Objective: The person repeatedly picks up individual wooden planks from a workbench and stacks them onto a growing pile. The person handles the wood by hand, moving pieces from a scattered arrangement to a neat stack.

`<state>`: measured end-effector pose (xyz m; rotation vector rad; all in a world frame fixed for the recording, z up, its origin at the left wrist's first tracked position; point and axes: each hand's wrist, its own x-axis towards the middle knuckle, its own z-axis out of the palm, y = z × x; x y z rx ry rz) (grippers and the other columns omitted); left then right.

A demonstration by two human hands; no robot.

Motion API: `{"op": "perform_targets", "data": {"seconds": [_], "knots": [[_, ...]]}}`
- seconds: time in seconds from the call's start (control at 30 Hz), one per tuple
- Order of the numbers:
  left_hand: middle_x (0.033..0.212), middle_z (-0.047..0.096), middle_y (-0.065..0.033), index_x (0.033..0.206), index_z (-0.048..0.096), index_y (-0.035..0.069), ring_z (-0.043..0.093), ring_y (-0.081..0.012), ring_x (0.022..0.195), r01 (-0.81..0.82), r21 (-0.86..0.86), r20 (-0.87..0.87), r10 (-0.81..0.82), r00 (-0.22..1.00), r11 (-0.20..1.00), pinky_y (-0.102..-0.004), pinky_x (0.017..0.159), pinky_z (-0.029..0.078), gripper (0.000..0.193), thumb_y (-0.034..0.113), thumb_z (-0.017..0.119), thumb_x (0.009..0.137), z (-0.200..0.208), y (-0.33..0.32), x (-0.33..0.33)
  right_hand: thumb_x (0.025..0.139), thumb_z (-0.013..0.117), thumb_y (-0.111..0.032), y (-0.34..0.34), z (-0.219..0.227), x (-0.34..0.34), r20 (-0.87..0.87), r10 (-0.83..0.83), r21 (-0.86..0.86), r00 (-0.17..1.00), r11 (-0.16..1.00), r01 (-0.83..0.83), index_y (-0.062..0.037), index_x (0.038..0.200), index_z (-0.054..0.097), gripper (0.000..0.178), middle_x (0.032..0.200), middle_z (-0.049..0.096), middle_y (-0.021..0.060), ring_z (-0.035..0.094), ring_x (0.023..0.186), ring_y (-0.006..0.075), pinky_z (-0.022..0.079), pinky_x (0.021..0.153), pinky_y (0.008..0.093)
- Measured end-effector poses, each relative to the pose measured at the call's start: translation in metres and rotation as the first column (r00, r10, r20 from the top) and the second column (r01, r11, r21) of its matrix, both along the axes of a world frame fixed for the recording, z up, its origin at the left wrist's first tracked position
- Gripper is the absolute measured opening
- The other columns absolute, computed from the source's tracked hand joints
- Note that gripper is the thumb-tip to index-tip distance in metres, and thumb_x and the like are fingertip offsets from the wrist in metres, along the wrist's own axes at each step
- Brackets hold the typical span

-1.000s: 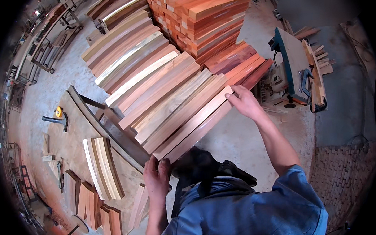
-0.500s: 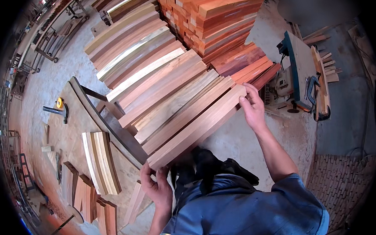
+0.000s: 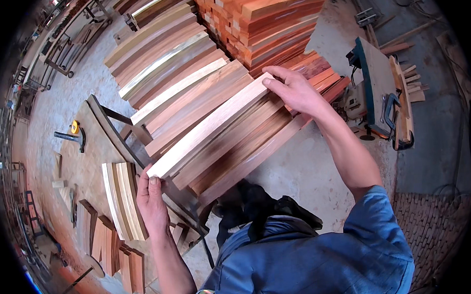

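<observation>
A pale wooden board (image 3: 208, 128) spans between my hands, tilted up to the right above a row of planks. At its near left end, my left hand (image 3: 152, 200) grips it with the thumb on the upper face. My right hand (image 3: 294, 91) is closed on the far right end, thumb on top. Below the held board lie darker brown planks (image 3: 240, 141), partly in its shadow. A lighter plank (image 3: 252, 159) forms the edge of the row nearest my body. More planks (image 3: 192, 114) continue side by side beyond the held board.
A tall stack of reddish boards (image 3: 282, 24) rises behind the row. To the left, a wooden table (image 3: 101, 134) carries a hammer (image 3: 71, 137), a yellow tape measure (image 3: 75, 126) and several pale boards (image 3: 125, 199). A clamped machine table (image 3: 377, 88) stands at the right.
Both hands have moved away from my body and to the left. The board they now hold lies farther into the row, and the near-edge plank they held before is released.
</observation>
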<state>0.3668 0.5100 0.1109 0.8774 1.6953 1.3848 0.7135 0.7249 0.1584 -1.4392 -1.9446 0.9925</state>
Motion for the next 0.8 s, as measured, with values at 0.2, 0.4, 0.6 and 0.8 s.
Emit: {"op": "perform_targets", "data": {"seconds": [0.2,0.4,0.6,0.8], "knots": [[0.102,0.063,-0.0016,0.137,0.058,0.002,0.055,-0.0099,0.09,-0.048,-0.039,0.005,0.049,0.999,0.998,-0.026,0.082,0.046,0.042,0.029,0.055,0.106,0.002,0.01,0.0,0.096,0.059,-0.034,0.016,-0.01,-0.016,0.036,0.046,0.082,0.998,0.995,-0.048,0.0009,0.127,0.06,0.047,0.12,0.067,0.0235,0.064,0.113,0.0373,0.048,0.097,0.0403],[0.098,0.062,0.0017,0.139,0.056,0.001,0.054,-0.008,0.088,-0.045,-0.051,-0.018,0.044,0.999,0.998,-0.0238,0.082,0.046,0.041,0.024,0.055,0.106,-0.02,0.015,0.003,0.094,0.06,-0.032,0.031,-0.019,-0.02,0.118,0.071,0.045,0.99,0.996,-0.077,0.0005,0.125,0.063,0.045,0.12,0.067,0.0246,0.063,0.114,0.0385,0.048,0.098,0.0405],[0.104,0.065,0.0009,0.142,0.055,0.003,0.056,-0.0054,0.086,-0.053,-0.051,0.083,0.058,0.995,0.997,-0.0221,0.074,0.047,0.044,0.028,0.056,0.105,-0.028,0.017,0.007,0.094,0.061,-0.032,0.037,-0.034,-0.012,0.174,0.06,-0.017,0.983,0.998,-0.058,0.0027,0.126,0.063,0.047,0.12,0.067,0.0242,0.063,0.115,0.0357,0.048,0.098,0.0389],[0.093,0.064,0.0007,0.137,0.059,0.002,0.054,-0.0058,0.072,-0.057,-0.015,0.159,0.058,0.986,0.998,-0.0212,0.063,0.046,0.046,0.034,0.055,0.105,-0.036,0.023,0.004,0.096,0.062,-0.03,0.036,-0.022,-0.022,0.206,0.034,-0.183,0.978,0.983,0.004,0.0054,0.116,0.066,0.041,0.102,0.071,0.0148,0.065,0.095,0.0217,0.049,0.087,0.0346]]}}
